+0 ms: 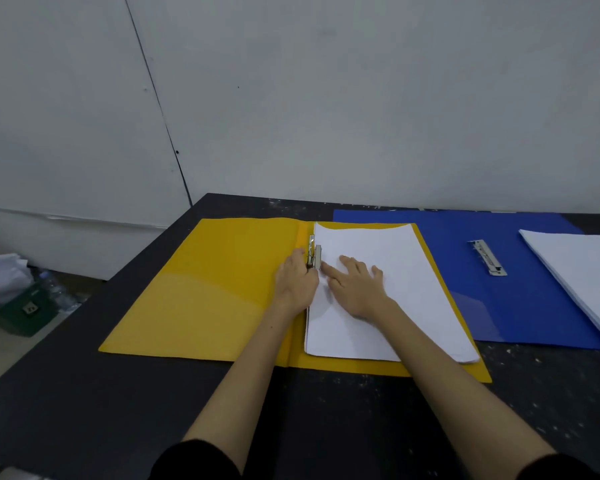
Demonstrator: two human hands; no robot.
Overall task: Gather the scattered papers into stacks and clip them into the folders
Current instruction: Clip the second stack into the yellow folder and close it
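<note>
Where the dark surface [326, 410] meets the white wall [326, 98], two folders lie open and flat. Yellow folder [205, 289]: spread near the middle, its left flap bare, its front edge set back from the near edge of the surface, with a broad dark strip free in front. White paper stack [395, 289]: lies on the right flap of the yellow folder, left edge along the spine, lower right corner close to the folder's front edge. Metal clip [314, 254]: stands raised at the spine, at the upper left edge of the stack. Left hand [297, 282]: fingers curled at the clip, grip closed on its lever. Right hand [357, 285]: flat on the stack, fingers straight and spread, grip released, pressing the sheets just beside the clip. Blue folder [499, 306]: open to the right, its left edge tucked under the yellow folder's right flap; its own metal clip [487, 257] lies flat and bare. Second paper stack [579, 271]: on the blue folder's right flap, running out of view at the right edge. Floor at left, below the surface's slanted edge: a green box [25, 313] with crumpled white paper [4, 275] on top.
</note>
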